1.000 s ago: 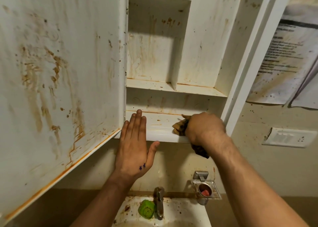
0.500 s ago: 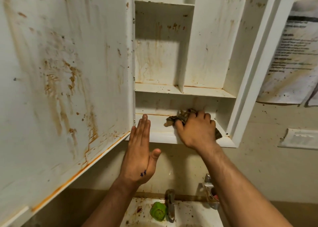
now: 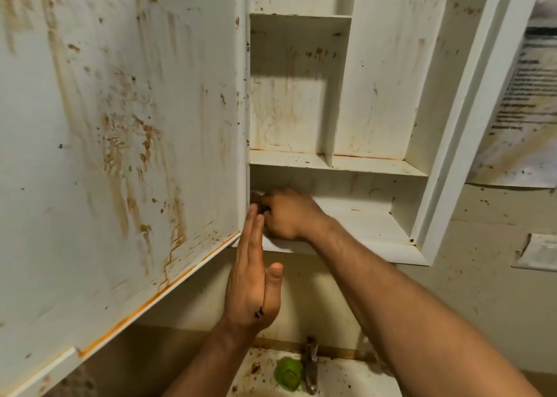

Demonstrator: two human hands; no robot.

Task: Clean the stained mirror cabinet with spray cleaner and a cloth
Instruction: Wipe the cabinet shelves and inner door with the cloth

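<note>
At the bottom shelf's left corner of the cabinet (image 3: pixel 376 222), the cloth (image 3: pixel 263 208) (mostly hidden) is gripped by the right hand (image 3: pixel 291 217), fingers curled round it. The left hand (image 3: pixel 253 282), fingers straight and together, rests by the door (image 3: pixel 120 125). Risk: the soiled cloth may smear stains rather than lift them.

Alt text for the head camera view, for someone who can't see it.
The right hand presses a mostly hidden cloth into the left corner of the stained cabinet's bottom shelf. The left hand is held flat, fingers up, beside the open, brown-streaked door.

stained bottom shelf (image 3: pixel 361 222), cloth (image 3: pixel 261 208) at left end
</note>
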